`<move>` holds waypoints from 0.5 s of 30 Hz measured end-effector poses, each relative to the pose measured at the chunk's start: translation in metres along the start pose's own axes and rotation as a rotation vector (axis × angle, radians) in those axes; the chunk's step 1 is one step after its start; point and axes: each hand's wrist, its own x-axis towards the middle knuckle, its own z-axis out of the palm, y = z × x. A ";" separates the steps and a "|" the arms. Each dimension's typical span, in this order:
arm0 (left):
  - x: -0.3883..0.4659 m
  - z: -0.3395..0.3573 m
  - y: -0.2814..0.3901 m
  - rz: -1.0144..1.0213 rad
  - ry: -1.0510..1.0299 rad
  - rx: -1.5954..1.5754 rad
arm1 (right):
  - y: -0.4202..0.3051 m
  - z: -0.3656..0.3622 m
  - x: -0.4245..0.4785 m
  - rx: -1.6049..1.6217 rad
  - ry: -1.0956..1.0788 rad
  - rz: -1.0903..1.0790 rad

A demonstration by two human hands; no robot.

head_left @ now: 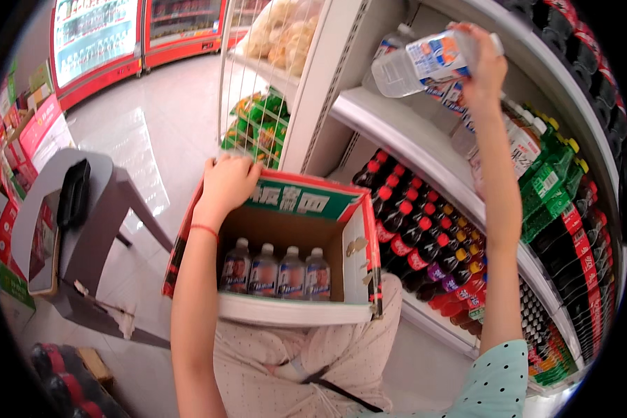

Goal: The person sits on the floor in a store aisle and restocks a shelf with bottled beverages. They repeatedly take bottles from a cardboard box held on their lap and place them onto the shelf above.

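Note:
My left hand (229, 182) grips the far rim of an open cardboard box (354, 285) resting on my lap. Inside the box several small clear plastic bottles (291, 274) with picture labels stand upright in a row. Up at the right, my right hand (484, 68) holds a clear plastic bottle (397, 73) with a blue, white and orange label, tilted nearly sideways above a metal shelf (392, 117). Behind it another clear bottle (397, 39) stands on that shelf. The fingers partly cover the held bottle's neck end.
Dark soda bottles with red caps (410, 209) fill the lower shelf. Green bottles (548, 180) stand farther right on the upper one. At left, a grey plastic stool (96, 230) carries a black tray (74, 193) and a phone (46, 245). A white wire rack (222, 78) stands ahead.

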 end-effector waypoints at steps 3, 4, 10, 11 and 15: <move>-0.002 0.008 -0.005 0.003 0.010 0.015 | -0.022 0.024 -0.047 0.033 -0.352 0.175; -0.001 0.006 -0.004 0.014 0.011 0.016 | -0.024 0.027 -0.065 -0.018 -0.453 0.209; -0.006 0.001 -0.004 0.011 0.028 0.044 | 0.008 0.060 -0.191 -0.127 -0.863 0.289; -0.002 0.003 0.002 0.020 0.017 0.029 | 0.016 0.061 -0.206 -0.160 -0.817 0.374; 0.001 0.003 0.000 0.003 -0.042 0.041 | 0.071 0.059 -0.252 -0.357 -0.928 0.521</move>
